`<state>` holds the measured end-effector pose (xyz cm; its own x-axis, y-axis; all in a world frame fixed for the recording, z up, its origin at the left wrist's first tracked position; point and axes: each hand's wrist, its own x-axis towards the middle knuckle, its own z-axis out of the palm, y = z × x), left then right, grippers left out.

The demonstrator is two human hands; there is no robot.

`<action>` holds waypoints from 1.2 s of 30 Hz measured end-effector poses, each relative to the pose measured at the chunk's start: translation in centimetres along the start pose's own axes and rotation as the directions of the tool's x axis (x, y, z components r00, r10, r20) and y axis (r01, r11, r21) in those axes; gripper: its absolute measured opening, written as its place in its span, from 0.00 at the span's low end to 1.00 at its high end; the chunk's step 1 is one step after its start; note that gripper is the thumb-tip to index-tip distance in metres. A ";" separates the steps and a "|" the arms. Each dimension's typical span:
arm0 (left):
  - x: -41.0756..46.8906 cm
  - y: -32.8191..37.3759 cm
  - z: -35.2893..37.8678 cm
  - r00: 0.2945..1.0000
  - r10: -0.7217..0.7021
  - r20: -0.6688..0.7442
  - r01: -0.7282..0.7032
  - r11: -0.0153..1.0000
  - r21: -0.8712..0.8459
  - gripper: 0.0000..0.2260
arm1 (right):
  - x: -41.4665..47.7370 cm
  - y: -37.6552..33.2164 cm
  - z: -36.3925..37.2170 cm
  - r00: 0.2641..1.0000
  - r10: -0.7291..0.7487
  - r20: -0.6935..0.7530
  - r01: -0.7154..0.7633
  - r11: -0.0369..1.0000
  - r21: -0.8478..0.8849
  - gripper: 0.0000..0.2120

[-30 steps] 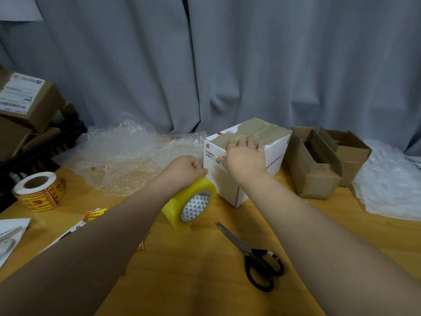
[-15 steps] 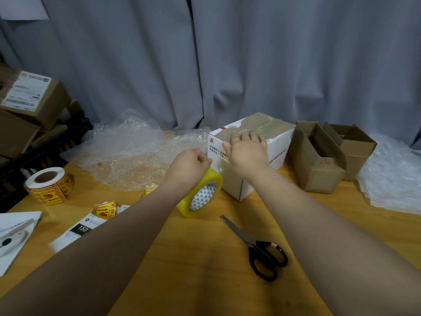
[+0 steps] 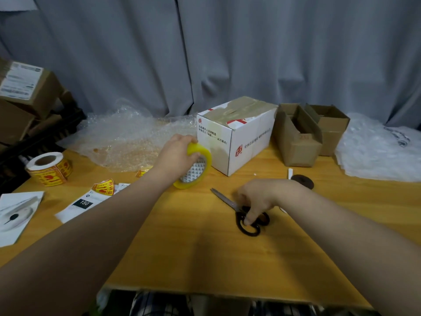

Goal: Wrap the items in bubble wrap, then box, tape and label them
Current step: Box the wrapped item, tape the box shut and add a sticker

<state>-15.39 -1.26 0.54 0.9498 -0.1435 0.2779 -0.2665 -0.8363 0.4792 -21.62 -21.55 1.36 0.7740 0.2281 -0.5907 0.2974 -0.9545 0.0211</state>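
Both your bare forearms stretch forward, your left hand (image 3: 176, 156) curled round the tape roll (image 3: 198, 166), your right hand (image 3: 257, 197) palm-down with fingers hooked into the scissors (image 3: 239, 218) handles.

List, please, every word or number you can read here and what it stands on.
"150": black patch on the white paper slip.
White box: Chinese print, too blurred to read.
Shipping label on brown box: too blurred.
Yellow sticker roll: red print unreadable.

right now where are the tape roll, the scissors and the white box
tape roll (image 3: 194, 173), head view, on its patterned inner face
scissors (image 3: 224, 198), head view, on the bare blades
white box (image 3: 249, 140), head view, on the side right of its near corner
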 end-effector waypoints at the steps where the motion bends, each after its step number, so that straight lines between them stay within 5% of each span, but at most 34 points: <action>1: -0.1 0.1 0.1 1.000 0.004 -0.014 -0.004 1.000 -0.009 0.18 | 0.0 0.2 0.3 1.000 0.005 0.007 -0.005 1.000 0.026 0.26; 6: 0.1 0.5 0.4 1.000 0.001 -0.009 -0.001 1.000 -0.006 0.14 | 1.0 0.6 1.0 0.971 0.039 -0.237 -0.047 0.998 -0.028 0.18; 11: 1.0 0.2 -0.2 0.999 0.001 0.043 -0.002 1.000 0.011 0.15 | 1.2 2.7 0.9 0.962 0.057 -0.266 0.010 0.970 0.241 0.15; 15: 2.5 1.2 -1.0 0.999 -0.031 0.034 0.033 0.997 -0.067 0.07 | -0.2 5.0 -0.3 0.971 0.065 -0.231 0.115 0.718 0.686 0.09; 18: 4.2 2.6 -1.5 0.990 -0.086 0.112 0.089 0.996 -0.018 0.16 | -0.6 6.2 -0.9 0.983 0.023 -0.182 0.140 0.547 0.826 0.09; 23: 6.2 2.8 -1.3 0.956 -0.117 0.269 0.136 0.989 -0.054 0.05 | -0.8 6.7 -1.5 0.992 -0.028 -0.126 0.125 0.430 0.894 0.18; 26: 6.4 2.0 -1.1 0.927 -0.148 0.344 0.199 0.973 -0.118 0.10 | -0.6 6.7 -1.7 0.990 -0.040 -0.135 0.139 0.405 0.904 0.16; 31: 6.7 1.1 -0.7 0.918 -0.189 0.349 0.269 0.943 -0.196 0.07 | 0.6 5.7 -2.2 0.979 -0.081 -0.187 0.204 0.366 0.908 0.19; 36: 6.8 1.0 -0.5 0.914 -0.212 0.345 0.298 0.929 -0.218 0.07 | 2.3 3.4 -3.8 0.962 0.029 -0.271 0.244 0.352 0.904 0.15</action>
<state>-9.25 -2.84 3.35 0.9814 -0.1365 -0.1348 -0.0005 -0.7045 0.7097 -16.67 -23.56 3.16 0.9047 0.2441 -0.3493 -0.2119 -0.4535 -0.8657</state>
